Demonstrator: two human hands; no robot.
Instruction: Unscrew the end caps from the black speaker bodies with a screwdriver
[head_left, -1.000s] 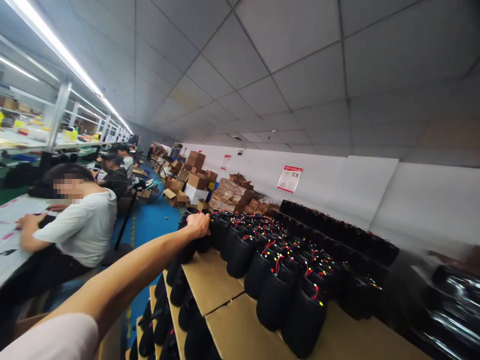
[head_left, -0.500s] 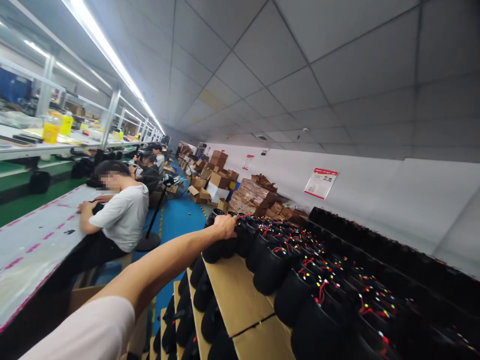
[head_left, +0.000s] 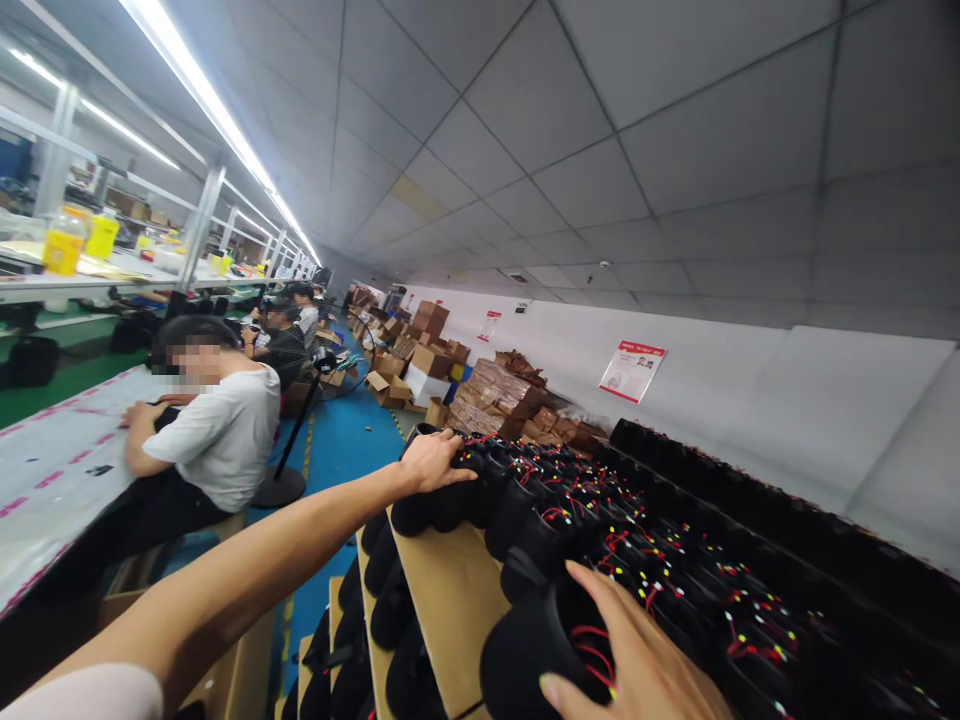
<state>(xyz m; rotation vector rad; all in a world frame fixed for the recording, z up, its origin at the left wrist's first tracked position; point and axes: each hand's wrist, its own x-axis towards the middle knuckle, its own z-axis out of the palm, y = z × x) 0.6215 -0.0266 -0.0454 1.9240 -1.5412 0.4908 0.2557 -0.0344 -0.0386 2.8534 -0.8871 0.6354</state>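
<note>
Rows of black cylinders (head_left: 517, 510) with red wires and small yellow and white ends in their open tops stand on brown cardboard (head_left: 444, 590). My left hand (head_left: 435, 462) reaches to the far end of the front row, its fingers apart over the tops there. At the bottom, my right hand (head_left: 637, 650) is beside a nearer black cylinder (head_left: 525, 645), thumb and fingers spread around its open rim. Red wires show inside that cylinder. Whether the right fingers bear on it is hard to tell.
On the left, a person in a white shirt (head_left: 225, 435) sits at a long white table (head_left: 67, 470). A black stand fan (head_left: 281, 487) is on the blue floor (head_left: 341, 440). Cardboard boxes (head_left: 431, 360) are piled along the wall. Lower cardboard layers hold more black cylinders.
My right hand has come into view at the bottom, at a near cylinder. My left hand has opened out and sits slightly further left. The view has shifted a little.
</note>
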